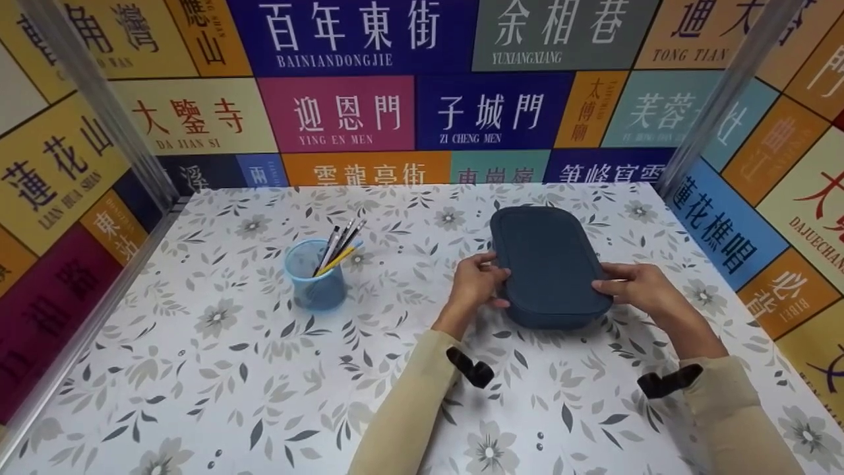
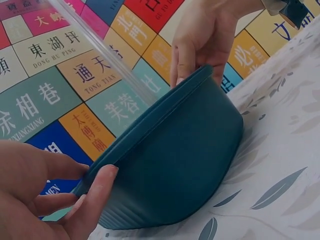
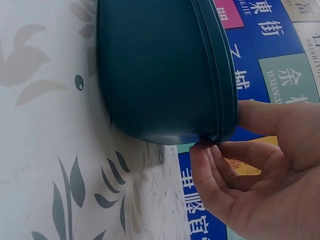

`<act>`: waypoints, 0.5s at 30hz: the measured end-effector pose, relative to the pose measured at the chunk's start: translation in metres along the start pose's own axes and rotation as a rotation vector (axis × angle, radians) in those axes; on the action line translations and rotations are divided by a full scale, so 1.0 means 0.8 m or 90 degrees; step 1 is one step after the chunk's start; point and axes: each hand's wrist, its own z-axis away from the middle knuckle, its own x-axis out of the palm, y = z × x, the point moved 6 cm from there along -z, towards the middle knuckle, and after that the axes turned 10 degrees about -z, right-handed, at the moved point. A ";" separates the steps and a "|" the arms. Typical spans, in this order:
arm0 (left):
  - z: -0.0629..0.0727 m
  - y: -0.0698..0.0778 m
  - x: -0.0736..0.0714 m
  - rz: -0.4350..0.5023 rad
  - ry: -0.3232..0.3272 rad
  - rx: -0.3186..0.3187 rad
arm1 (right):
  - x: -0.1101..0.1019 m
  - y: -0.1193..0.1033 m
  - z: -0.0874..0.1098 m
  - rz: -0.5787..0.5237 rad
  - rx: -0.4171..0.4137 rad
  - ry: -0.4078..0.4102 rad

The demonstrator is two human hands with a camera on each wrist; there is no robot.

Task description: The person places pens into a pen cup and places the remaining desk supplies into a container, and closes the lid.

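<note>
A dark blue lidded box [image 1: 550, 264] with rounded corners sits on the right half of the table, its lid on. My left hand [image 1: 476, 282] grips the rim on the box's left side; in the left wrist view its fingers [image 2: 65, 167] lie at the lid edge, one against the side wall. From the right side, my right hand [image 1: 638, 290] pinches the lid's rim [image 3: 229, 75]. One digit presses on the lid's top there, while curled fingertips [image 3: 202, 155] sit under the rim. The box's far wall is hidden in the head view.
To the left stands a light blue mesh pen cup [image 1: 319, 290] with several pens and pencils [image 1: 339, 247] leaning in it. A floral cloth [image 1: 264, 382] covers the table. Panels with large characters [image 1: 336, 112] rise behind and at both sides, with clear posts at the back corners.
</note>
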 end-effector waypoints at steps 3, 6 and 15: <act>-0.001 -0.001 -0.001 -0.001 -0.010 -0.002 | 0.000 0.000 0.000 -0.004 0.003 -0.014; -0.003 -0.001 0.000 -0.004 -0.032 0.016 | 0.001 -0.001 -0.001 -0.012 0.002 -0.030; -0.003 -0.005 0.008 0.020 -0.089 0.054 | 0.000 0.002 -0.007 -0.028 -0.017 -0.083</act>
